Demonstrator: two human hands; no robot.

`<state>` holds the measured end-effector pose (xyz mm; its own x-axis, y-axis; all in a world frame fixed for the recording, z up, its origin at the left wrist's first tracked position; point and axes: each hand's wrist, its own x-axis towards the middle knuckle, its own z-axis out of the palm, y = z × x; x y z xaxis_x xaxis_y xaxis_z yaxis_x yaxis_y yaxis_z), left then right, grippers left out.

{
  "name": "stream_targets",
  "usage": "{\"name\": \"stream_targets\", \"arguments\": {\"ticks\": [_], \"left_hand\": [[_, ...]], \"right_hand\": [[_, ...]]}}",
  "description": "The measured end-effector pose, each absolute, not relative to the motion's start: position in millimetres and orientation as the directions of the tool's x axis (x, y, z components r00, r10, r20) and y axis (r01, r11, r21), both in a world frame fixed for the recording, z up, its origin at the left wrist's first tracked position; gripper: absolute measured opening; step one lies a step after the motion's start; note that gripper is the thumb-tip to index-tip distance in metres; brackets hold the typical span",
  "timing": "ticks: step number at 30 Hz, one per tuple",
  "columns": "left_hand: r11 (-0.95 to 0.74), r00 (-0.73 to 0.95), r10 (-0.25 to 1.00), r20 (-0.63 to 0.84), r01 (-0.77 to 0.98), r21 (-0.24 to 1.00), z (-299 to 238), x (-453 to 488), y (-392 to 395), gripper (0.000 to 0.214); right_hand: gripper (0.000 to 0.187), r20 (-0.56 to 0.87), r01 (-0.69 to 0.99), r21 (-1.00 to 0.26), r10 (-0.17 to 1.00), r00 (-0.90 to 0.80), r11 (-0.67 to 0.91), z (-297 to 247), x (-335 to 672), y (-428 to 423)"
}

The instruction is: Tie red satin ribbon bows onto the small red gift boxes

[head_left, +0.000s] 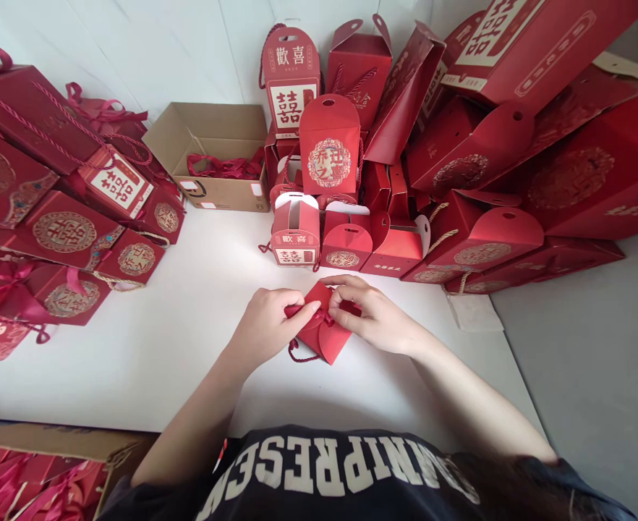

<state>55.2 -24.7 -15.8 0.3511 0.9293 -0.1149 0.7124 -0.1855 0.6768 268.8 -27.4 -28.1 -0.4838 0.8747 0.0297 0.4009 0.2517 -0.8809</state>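
A small red gift box (328, 343) rests on the white table between my hands, its petal-shaped top flaps folded over. Red ribbon (327, 316) crosses its top. My left hand (275, 322) pinches the ribbon with thumb and forefinger at the box's left side. From the right, my right hand (370, 307) also has its fingertips closed on the ribbon, close to the middle of the top. A dark red twisted cord (301, 356) loops out at the box's lower left. My fingers hide part of the ribbon.
Red boxes with open tops (346, 239) stand just beyond my hands. More red boxes (476, 152) pile up at the right, and finished-looking ones (69, 224) at the left. A cardboard box (218, 194) holds red ribbons. Another carton (74, 443) sits below the table edge.
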Motion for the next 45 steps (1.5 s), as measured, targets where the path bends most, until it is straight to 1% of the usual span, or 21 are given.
{"name": "stream_targets", "arguments": {"ticks": [2,5,7,9,11,14,16,20,24,30,37,40,43,45], "left_hand": [[-0.19,0.35,0.93,-0.11,0.717,0.67,-16.2,54.6,-24.8,0.046],[-0.185,0.348,0.93,-0.12,0.723,0.665,-15.5,54.2,-25.2,0.047],[-0.174,0.341,0.931,-0.128,0.726,0.665,-14.2,53.9,-25.6,0.048],[-0.151,0.326,0.935,-0.143,0.726,0.671,-12.1,53.7,-26.6,0.049],[-0.112,0.307,0.937,-0.167,0.716,0.689,-9.6,53.6,-28.3,0.047],[-0.026,0.282,0.931,-0.23,0.682,0.731,-6.2,53.1,-31.8,0.034],[0.003,0.287,0.923,-0.257,0.661,0.75,-5.2,52.3,-33.7,0.028],[-0.009,0.312,0.917,-0.247,0.635,0.772,-5.5,50.8,-34.7,0.037],[0.012,0.319,0.912,-0.257,0.606,0.795,-5.4,50.4,-33.8,0.041],[0.089,0.336,0.882,-0.33,0.569,0.818,-4.7,48.1,-34.8,0.043],[0.083,0.342,0.887,-0.311,0.544,0.835,-5.2,45.4,-34.6,0.044],[0.064,0.368,0.877,-0.31,0.549,0.834,-4.3,43.3,-33.0,0.043],[0.052,0.371,0.869,-0.327,0.588,0.807,-3.3,39.1,-30.5,0.044],[0.062,0.381,0.85,-0.364,0.613,0.787,-3.1,35.5,-28.8,0.044]], "right_hand": [[0.011,0.029,0.347,-0.912,0.879,-0.476,0.218,-27.9,271.1,-24.9],[0.018,-0.056,0.284,-0.955,0.89,-0.453,0.085,-30.4,276.3,-18.9],[0.026,-0.121,0.289,-0.957,0.874,-0.47,0.023,-33.9,279.5,-14.1],[0.031,-0.148,0.306,-0.952,0.857,-0.494,0.013,-38.1,281.4,-9.8],[0.031,-0.136,0.31,-0.95,0.855,-0.5,0.03,-41.4,281.7,-7.1],[0.029,-0.093,0.305,-0.95,0.868,-0.489,0.071,-42.1,281.4,-6.5],[0.028,-0.065,0.305,-0.947,0.871,-0.487,0.1,-39.2,282.1,-7.6],[0.025,-0.032,0.344,-0.921,0.846,-0.533,0.182,-32.5,286.3,-9.0],[0.027,-0.023,0.396,-0.886,0.829,-0.559,0.243,-32.9,289.1,-7.6],[0.025,-0.001,0.347,-0.904,0.811,-0.584,0.249,-29.7,290.5,-7.7],[0.019,0.046,0.365,-0.884,0.832,-0.553,0.291,-15.4,299.2,-13.9],[0.018,0.046,0.43,-0.84,0.833,-0.552,0.332,-12.0,303.8,-16.0],[0.017,0.007,0.517,-0.781,0.833,-0.553,0.351,-9.0,308.6,-16.6],[0.015,-0.024,0.558,-0.754,0.834,-0.552,0.347,-7.0,311.0,-16.8]]}}
